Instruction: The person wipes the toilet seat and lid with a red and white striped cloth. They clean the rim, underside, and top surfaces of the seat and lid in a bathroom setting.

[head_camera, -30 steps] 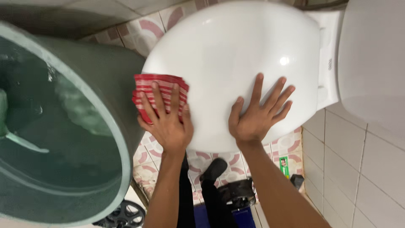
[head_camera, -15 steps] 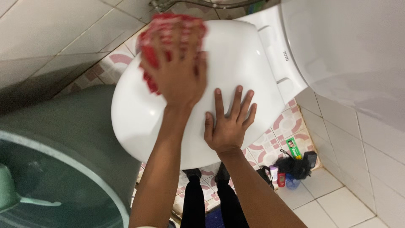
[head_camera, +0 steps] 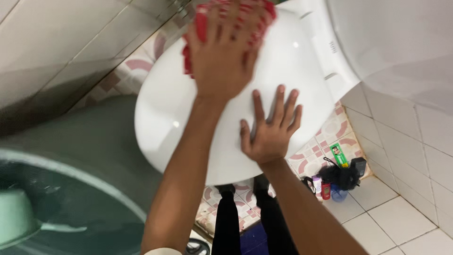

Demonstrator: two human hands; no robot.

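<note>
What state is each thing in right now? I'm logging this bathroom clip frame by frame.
Toilet lid: closed, white, glossy.
Red striped cloth: pressed flat on the lid under the left hand.
Right hand: fingers spread, flat on the lid, holding nothing.
Green water barrel: uncovered, holding water.
Dipper: lying in the barrel's water.
Small bottles: upright on the floor by the wall.

Lighting: you get soft overhead light, small glare spots on the glossy white plastic toilet lid (head_camera: 302, 61); your left hand (head_camera: 226, 61) motion-blurred.
</note>
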